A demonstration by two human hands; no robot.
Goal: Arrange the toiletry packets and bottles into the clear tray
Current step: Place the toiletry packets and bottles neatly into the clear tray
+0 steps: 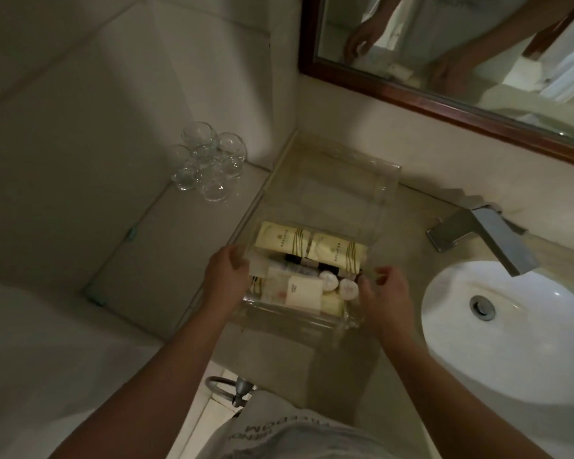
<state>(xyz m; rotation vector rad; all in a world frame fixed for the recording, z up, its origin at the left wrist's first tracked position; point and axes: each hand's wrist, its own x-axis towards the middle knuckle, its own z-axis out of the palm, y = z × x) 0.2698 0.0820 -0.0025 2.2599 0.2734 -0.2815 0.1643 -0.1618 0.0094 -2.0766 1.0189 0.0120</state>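
A clear tray point(342, 180) lies on the counter beside the basin, its far half bare. In its near half lie two cream toiletry packets point(312, 245), a dark-capped bottle point(309, 261), a white sachet point(304, 291) and two round white caps point(338, 284). My left hand point(226, 278) grips the tray's left wall, fingers curled over the rim. My right hand point(383, 293) holds the tray's right wall near the front corner, fingers bent at the rim. Exactly what the right fingertips touch is hard to see through the clear plastic.
Several upturned glasses point(207, 165) stand on the tiled ledge to the left. A white basin point(511, 329) and metal tap point(491, 235) sit to the right. A wood-framed mirror point(444, 77) hangs on the wall behind. A towel ring point(227, 389) sits below the counter edge.
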